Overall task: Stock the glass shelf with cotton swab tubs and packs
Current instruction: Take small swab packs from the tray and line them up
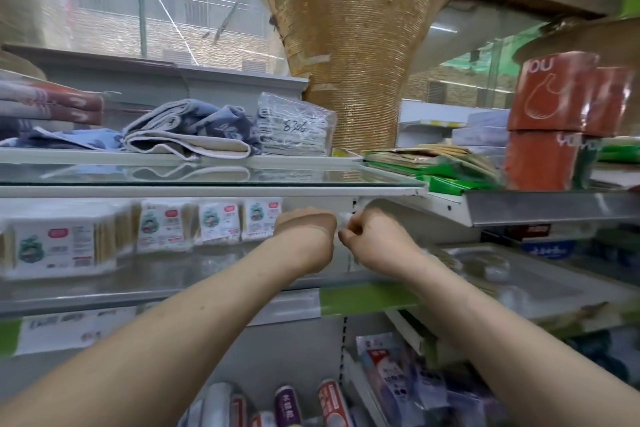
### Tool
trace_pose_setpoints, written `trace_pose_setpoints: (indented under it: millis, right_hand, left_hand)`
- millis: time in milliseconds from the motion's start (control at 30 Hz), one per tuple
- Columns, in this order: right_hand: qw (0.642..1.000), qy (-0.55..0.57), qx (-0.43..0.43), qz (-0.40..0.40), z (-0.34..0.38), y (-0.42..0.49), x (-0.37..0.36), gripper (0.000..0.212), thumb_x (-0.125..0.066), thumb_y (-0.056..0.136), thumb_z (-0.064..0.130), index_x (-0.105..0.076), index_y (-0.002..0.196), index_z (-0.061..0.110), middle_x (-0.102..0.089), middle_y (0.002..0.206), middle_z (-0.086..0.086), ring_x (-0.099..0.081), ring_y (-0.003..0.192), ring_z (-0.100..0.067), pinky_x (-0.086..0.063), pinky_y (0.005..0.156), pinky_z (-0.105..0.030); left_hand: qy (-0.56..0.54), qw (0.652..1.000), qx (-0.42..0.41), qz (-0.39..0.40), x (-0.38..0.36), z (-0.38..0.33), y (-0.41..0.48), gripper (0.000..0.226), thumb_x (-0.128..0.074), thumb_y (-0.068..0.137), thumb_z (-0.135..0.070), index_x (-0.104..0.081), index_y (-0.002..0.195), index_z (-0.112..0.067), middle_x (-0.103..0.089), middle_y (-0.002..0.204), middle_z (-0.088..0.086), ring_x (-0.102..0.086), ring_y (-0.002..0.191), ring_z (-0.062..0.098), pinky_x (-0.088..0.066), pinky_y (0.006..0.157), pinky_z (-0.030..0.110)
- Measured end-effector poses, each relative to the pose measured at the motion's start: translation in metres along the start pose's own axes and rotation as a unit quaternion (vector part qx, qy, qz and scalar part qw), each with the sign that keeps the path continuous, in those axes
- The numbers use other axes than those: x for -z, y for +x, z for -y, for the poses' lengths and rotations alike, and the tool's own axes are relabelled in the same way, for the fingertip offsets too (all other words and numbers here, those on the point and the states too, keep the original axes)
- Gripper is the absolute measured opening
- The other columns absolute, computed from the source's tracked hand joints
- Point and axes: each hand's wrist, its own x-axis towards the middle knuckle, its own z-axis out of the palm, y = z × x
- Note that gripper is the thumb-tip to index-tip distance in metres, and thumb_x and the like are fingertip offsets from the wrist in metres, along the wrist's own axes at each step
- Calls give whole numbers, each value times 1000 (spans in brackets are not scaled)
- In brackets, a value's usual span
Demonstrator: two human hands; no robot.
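Glass shelf (207,270) bears a row of cotton swab packs (221,222) left of centre; just right of them, left hand (304,236) and right hand (375,236), fingers curled, meet at a small white piece (345,217), grip unresolved.

1 view only: wide-angle camera worn on the head, close in front of shop shelving, facing it square and tipped slightly down. The top glass shelf (207,180) edge crosses mid-frame at about eye level. Both forearms enter from the bottom corners, left hand (304,236) and right hand (375,236) meeting near centre at arm's reach; straight lines bow near the frame edges.
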Motion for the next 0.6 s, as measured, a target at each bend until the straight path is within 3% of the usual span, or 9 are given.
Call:
trace_pose_setpoints:
  millis: [233, 333, 600]
  right_hand:
    - [999, -28, -45, -5, -46, -9, 21, 20, -51, 94, 21, -70, 94, 14, -70, 98, -8, -64, 90, -29, -53, 78, -38]
    - [998, -26, -64, -2, -62, -10, 27, 24, -46, 95, 17, -68, 98, 9, -70, 94, -12, -64, 87, -32, -52, 75, -39]
    - [991, -36, -103, 77, -82, -2, 30, 25, -49, 94, 28, -61, 112, 15, -66, 105, -10, -62, 94, -27, -47, 78, -30]
  left_hand:
    - [-19, 999, -28, -5, -2, -25, 11, 11, -50, 94, -20, -59, 100, -21, -63, 105, 2, -54, 87, 24, -40, 69, 29]
    - [-30, 999, -28, -6, -5, -31, 15, 14, -50, 94, -19, -60, 104, -19, -63, 107, 4, -52, 84, 25, -38, 68, 29]
    - [-58, 998, -20, -4, -11, -38, 20, 14, -49, 95, -22, -59, 104, -21, -62, 105, 1, -49, 81, 23, -39, 69, 28]
